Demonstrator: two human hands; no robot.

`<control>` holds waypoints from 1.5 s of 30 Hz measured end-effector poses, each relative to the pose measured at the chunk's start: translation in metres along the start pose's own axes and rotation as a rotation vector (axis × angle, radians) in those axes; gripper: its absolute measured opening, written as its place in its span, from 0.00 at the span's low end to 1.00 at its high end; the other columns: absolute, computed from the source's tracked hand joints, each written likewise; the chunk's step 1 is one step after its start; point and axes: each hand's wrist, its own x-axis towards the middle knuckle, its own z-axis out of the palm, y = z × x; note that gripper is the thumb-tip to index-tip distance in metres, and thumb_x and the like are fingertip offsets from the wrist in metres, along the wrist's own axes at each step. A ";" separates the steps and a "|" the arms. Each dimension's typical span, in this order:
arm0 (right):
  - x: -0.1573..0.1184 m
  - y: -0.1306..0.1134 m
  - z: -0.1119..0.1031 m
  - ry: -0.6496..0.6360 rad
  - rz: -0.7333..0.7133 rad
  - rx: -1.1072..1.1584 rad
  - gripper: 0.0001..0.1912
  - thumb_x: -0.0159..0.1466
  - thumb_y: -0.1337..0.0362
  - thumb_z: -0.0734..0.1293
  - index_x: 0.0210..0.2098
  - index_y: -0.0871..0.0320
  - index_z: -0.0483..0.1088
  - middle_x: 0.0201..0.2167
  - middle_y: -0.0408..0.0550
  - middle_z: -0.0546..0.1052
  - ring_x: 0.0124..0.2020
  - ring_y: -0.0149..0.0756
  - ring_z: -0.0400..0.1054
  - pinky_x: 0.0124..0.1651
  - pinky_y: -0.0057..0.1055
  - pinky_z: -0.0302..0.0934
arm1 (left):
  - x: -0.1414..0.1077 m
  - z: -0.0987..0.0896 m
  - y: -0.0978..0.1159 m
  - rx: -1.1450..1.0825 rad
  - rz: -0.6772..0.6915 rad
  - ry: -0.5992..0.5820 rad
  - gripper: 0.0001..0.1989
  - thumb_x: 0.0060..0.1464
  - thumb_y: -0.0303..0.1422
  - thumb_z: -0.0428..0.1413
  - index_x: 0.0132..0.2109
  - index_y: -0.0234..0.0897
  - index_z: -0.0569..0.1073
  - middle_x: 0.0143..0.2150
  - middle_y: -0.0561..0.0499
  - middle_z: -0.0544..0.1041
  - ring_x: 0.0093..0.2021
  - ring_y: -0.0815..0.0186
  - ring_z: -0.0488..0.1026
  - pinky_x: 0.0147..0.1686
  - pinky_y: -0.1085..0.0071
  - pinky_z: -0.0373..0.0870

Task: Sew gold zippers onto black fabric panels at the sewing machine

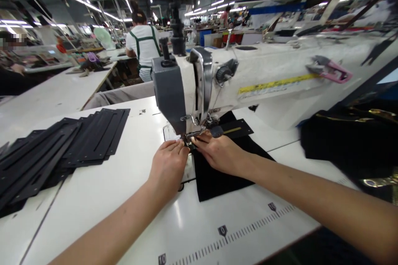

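Note:
Under the needle area of a white and grey sewing machine [169, 91] lies a piece of black fabric [217, 186], flat on the white table. A black panel with a narrow slot [245, 127] rests over its far part, its right end showing beyond the presser foot. My left hand [169, 165] is closed, thumb and fingers pinched at the fabric's left edge beside the foot. From the right, my right hand [222, 153] lies over the fabric, its fingers pressed together on it close to the needle. The fingertips of both hands are partly hidden by the foot.
Left on the table sits a fanned pile of slotted black panels [96, 136]. Dark fabric with shiny gold parts [351, 140] is at the right. Pink-handled snips [334, 70] are on the machine arm. A ruler scale [224, 236] marks the front edge. A person [144, 45] sits ahead.

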 end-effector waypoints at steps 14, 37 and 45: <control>0.004 0.002 0.002 0.034 0.021 0.043 0.10 0.63 0.72 0.56 0.38 0.63 0.68 0.42 0.55 0.72 0.46 0.41 0.65 0.51 0.37 0.58 | 0.001 0.005 -0.006 -0.003 -0.023 0.035 0.07 0.53 0.21 0.46 0.33 0.31 0.69 0.33 0.42 0.77 0.35 0.59 0.75 0.42 0.60 0.70; -0.038 -0.022 -0.001 0.096 0.270 -0.007 0.25 0.62 0.63 0.59 0.57 0.67 0.56 0.56 0.61 0.61 0.59 0.45 0.51 0.58 0.49 0.47 | -0.018 -0.037 0.012 -0.877 -0.642 -0.009 0.10 0.54 0.30 0.48 0.43 0.35 0.69 0.42 0.43 0.75 0.40 0.61 0.74 0.37 0.64 0.74; -0.111 -0.092 -0.023 0.098 0.289 -0.018 0.25 0.63 0.68 0.54 0.59 0.67 0.51 0.57 0.59 0.60 0.59 0.46 0.52 0.55 0.48 0.53 | -0.031 -0.071 0.078 -1.696 -1.155 -0.316 0.14 0.50 0.39 0.56 0.38 0.31 0.71 0.36 0.44 0.75 0.35 0.66 0.74 0.28 0.77 0.68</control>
